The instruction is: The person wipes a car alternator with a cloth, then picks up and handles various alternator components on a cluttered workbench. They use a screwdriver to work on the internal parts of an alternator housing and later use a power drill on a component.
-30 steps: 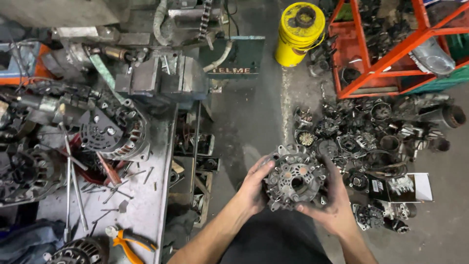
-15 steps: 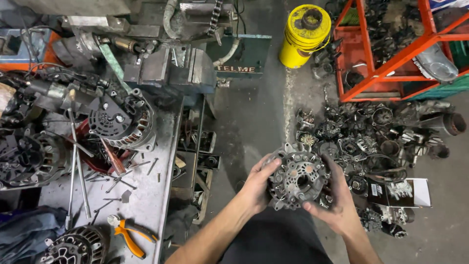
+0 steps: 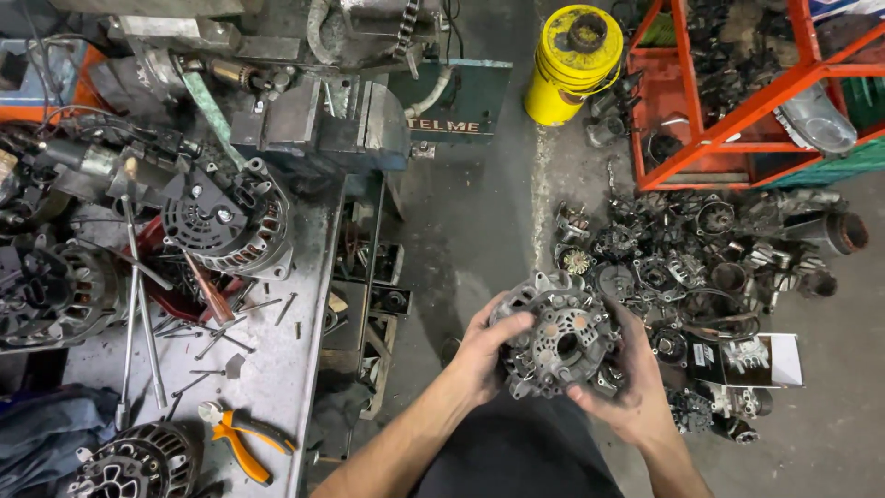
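1. We see both hands wrapped round the metal housing (image 3: 558, 337) — left hand (image 3: 479, 355) thumb on its rim, right hand (image 3: 627, 397) cupping it from below.
2. It sits over the floor, beside the scrap pile (image 3: 701, 249).
3. Since a moment ago it has tilted slightly — the workbench (image 3: 277, 369) looks unchanged.

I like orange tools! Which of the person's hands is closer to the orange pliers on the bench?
Left. The left hand holds the round metal part on the side toward the orange pliers; the right hand holds its far side.
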